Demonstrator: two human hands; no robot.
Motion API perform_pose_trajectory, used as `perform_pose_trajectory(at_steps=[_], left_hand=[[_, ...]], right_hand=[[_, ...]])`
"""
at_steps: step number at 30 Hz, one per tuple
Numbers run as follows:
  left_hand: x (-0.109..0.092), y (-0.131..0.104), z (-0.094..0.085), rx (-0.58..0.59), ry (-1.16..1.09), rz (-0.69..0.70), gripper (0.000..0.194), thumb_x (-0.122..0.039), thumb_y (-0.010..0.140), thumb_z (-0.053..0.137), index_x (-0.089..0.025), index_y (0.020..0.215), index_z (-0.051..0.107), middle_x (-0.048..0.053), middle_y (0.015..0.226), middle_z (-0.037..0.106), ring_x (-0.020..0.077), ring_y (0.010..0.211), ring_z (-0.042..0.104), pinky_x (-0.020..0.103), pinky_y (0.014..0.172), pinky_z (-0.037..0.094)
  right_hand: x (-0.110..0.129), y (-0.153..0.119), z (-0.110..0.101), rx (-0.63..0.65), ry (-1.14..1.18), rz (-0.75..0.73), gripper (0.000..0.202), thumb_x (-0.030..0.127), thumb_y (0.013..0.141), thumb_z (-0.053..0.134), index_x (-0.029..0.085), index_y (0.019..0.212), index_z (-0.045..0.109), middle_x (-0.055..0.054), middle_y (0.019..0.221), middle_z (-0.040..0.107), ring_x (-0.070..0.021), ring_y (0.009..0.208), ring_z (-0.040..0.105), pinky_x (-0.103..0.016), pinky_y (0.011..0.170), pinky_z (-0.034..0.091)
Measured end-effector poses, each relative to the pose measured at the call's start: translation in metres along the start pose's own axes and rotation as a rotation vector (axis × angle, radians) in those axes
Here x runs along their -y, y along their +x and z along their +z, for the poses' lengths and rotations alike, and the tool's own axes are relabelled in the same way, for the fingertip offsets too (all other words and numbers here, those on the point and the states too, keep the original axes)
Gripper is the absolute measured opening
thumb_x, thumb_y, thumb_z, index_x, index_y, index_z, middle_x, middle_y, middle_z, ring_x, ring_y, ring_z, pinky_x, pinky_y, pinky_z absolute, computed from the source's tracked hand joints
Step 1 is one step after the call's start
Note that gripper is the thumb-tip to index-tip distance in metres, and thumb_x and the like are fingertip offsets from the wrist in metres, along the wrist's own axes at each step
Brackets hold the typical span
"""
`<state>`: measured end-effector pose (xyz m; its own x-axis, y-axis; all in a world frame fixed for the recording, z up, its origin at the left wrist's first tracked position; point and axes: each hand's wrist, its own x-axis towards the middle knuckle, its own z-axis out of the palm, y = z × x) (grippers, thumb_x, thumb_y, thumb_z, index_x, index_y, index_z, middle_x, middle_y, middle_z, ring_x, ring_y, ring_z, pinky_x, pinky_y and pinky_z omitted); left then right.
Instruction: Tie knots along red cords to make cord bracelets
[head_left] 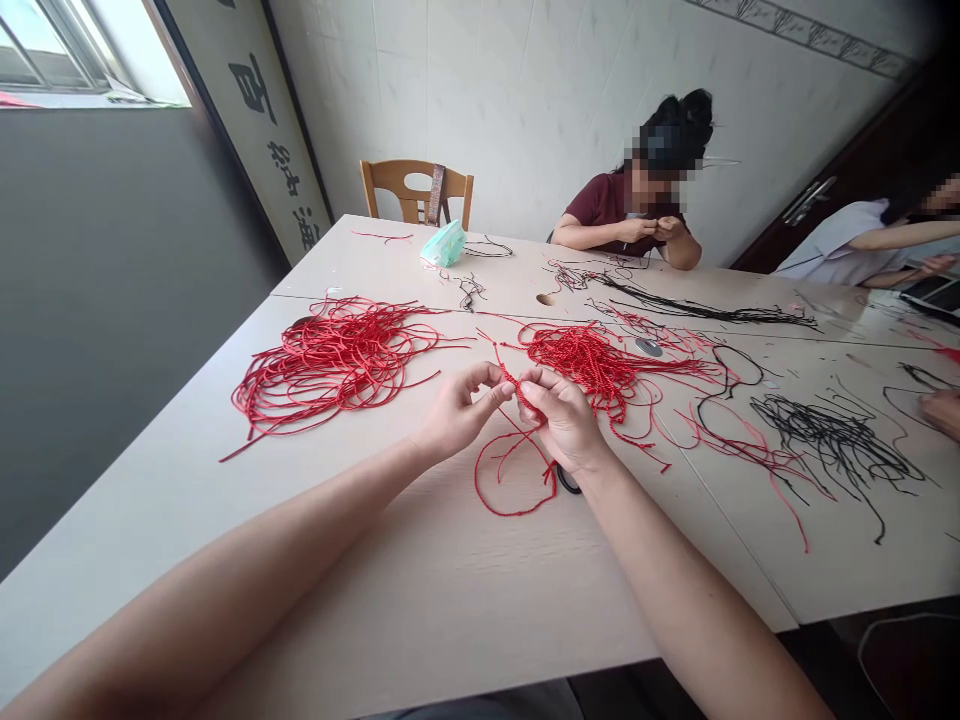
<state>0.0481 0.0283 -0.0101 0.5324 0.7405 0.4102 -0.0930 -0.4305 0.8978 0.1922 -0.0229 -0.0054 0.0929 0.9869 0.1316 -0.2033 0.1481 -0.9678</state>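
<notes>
Both my hands meet over the table around a braided red cord (509,375). Thumb and fingers of my left hand (466,408) pinch it from the left. My right hand (561,412) is closed on the same cord, hiding part of the braid. Below them a loop of red cord (477,490) hangs down onto the tabletop. A black ring-shaped handle (570,482) pokes out beside my right wrist; the rest of it is hidden. Just beyond my right hand lies a heap of braided red cords (581,358).
Loose red cords (337,360) form a pile at left. Black cords (832,435) lie at right, and more black strands (697,308) stretch farther back. A light green packet (444,243) stands near a wooden chair (401,190). Across the table (420,600), a person (596,215) handles something small.
</notes>
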Motion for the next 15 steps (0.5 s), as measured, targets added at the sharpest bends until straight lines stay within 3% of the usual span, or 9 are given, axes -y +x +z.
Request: perform_pose_trajectory(at_steps=[6,11,15], left_hand=[[0.003,0.0,0.0,0.029,-0.05,-0.062,0.024,-0.04,0.081,0.053,-0.016,0.076,0.052,0.0,0.072,0.05,0.0121,0.07,0.046,0.024,0.064,0.038],[0.0,0.001,-0.002,0.016,0.059,0.006,0.024,-0.04,0.08,0.053,-0.016,0.074,0.053,0.0,0.07,0.051,0.0118,0.069,0.046,0.024,0.066,0.038],[-0.004,0.0,-0.004,0.011,0.162,0.038,0.025,-0.041,0.08,0.052,-0.016,0.073,0.054,0.0,0.07,0.054,0.0125,0.069,0.048,0.025,0.068,0.039]], right_hand=[[0.009,-0.004,0.002,-0.039,-0.483,-0.241,0.007,0.024,0.076,0.056,0.018,0.075,0.052,0.003,0.063,0.049,-0.0077,0.054,0.043,-0.02,0.049,0.035],[0.016,-0.005,0.001,-0.043,-0.711,-0.259,0.004,0.021,0.076,0.054,0.017,0.075,0.053,0.002,0.064,0.051,-0.0081,0.053,0.046,-0.02,0.049,0.038],[0.018,-0.005,-0.002,-0.056,-0.863,-0.358,0.001,0.019,0.075,0.054,0.018,0.074,0.055,0.0,0.068,0.054,-0.0104,0.059,0.05,-0.022,0.054,0.041]])
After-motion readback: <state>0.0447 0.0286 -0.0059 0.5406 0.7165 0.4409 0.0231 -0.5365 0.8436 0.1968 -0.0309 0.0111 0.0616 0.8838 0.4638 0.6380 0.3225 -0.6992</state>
